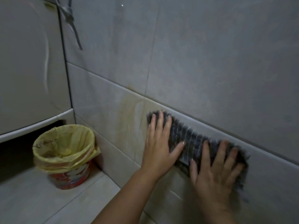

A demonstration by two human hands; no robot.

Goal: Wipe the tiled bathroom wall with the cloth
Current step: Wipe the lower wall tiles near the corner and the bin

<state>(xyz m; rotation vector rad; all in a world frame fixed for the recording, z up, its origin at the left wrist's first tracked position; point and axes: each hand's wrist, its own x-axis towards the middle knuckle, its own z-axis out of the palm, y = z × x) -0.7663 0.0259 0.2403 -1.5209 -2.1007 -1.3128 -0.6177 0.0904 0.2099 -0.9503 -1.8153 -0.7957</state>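
The cloth (192, 143) is seen in dark grey, crossed by a small check of paler lines. The tiled wall (210, 62) is coloured a dull blue-grey and divided by pale grout lines; a yellowish-brown stain (127, 120) is spread beside the cloth's left end. The waste bin (71, 177) is printed red with white figures and lined with a yellow bag (64, 143). The floor tiles (32, 199) are coloured pale beige.

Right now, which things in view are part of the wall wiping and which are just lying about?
Part of the job: tiled wall, dark cloth pressed flat on it, left hand and right hand, both on the cloth with straight fingers.
Just there: red bin lined with a yellow bag, grey tape strip, white panel on the left.
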